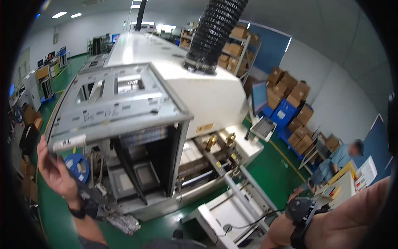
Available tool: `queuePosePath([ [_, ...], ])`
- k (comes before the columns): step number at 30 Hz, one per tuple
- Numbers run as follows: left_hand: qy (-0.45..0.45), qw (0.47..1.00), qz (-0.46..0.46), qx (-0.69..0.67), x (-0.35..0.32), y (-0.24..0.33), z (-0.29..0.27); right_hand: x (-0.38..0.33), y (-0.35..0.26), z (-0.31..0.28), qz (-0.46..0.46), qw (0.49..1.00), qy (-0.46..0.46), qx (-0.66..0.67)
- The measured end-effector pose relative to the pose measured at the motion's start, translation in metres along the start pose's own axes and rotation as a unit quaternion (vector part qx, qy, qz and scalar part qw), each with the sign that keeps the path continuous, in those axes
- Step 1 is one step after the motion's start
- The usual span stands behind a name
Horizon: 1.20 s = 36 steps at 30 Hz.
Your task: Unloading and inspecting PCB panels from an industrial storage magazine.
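My left hand (pixel 58 176) is raised at the near left corner of a grey metal machine frame (pixel 124 110). Its fingers point upward, with the thumb apart from them. Between thumb and fingers runs the dark end of a long, narrow metal feeder (pixel 120 220), which slants down past my wrist. Close behind it shows a blue reel (pixel 78 168); whether they are joined is unclear. My right hand (pixel 277 233) is low at the right, beside a white frame-like stand (pixel 215 211). A dark device is strapped to that wrist, and the fingers are hidden.
A long white machine (pixel 211 99) with a black ribbed duct (pixel 215 35) extends behind the grey frame. Its end has exposed rails and a monitor (pixel 260 97). Cardboard boxes (pixel 286 85) are stacked at the far right. A person in blue (pixel 338 159) sits by a desk.
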<state>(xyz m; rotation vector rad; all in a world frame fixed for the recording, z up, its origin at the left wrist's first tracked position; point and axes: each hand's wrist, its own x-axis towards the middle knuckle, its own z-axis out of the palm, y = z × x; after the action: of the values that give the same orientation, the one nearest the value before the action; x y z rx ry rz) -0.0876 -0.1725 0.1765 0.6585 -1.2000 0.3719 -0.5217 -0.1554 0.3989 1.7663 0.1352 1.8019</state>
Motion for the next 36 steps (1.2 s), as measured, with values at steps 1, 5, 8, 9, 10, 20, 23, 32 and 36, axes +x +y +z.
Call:
queuePosePath([
  [1, 0.017, 1.000, 0.016, -0.001, 0.005, 0.004, -0.008, 0.012, 0.007, 0.001, -0.015, 1.000, 0.006, 0.005],
  [5, -0.001, 0.999, 0.016, 0.029, 0.003, -0.001, -0.020, 0.044, 0.021, 0.011, -0.067, 0.998, 0.017, -0.002],
  [8, 0.010, 1.000, 0.016, 0.011, -0.004, -0.004, -0.026, 0.070, 0.013, 0.019, -0.115, 0.993, 0.031, 0.000],
  [9, 0.008, 1.000, 0.003, -0.001, -0.005, -0.003, -0.026, 0.077, 0.010, 0.020, -0.135, 0.990, 0.037, 0.003],
  [10, 0.004, 1.000, -0.009, -0.011, -0.008, 0.000, -0.027, 0.084, 0.005, 0.021, -0.153, 0.987, 0.044, 0.008],
  [20, -0.025, 0.998, 0.002, -0.049, -0.004, 0.007, -0.013, 0.047, 0.019, 0.059, -0.102, 0.986, 0.122, 0.051],
  [23, -0.004, 1.000, -0.005, -0.002, -0.003, 0.011, -0.011, 0.023, 0.024, 0.064, -0.045, 0.991, 0.112, 0.059],
  [32, -0.017, 0.999, 0.035, -0.002, 0.004, 0.006, -0.011, -0.049, -0.010, 0.077, 0.138, 0.985, 0.083, 0.064],
  [36, -0.008, 1.000, 0.027, 0.013, 0.006, 0.010, -0.015, -0.066, -0.032, 0.070, 0.211, 0.974, 0.058, 0.058],
])
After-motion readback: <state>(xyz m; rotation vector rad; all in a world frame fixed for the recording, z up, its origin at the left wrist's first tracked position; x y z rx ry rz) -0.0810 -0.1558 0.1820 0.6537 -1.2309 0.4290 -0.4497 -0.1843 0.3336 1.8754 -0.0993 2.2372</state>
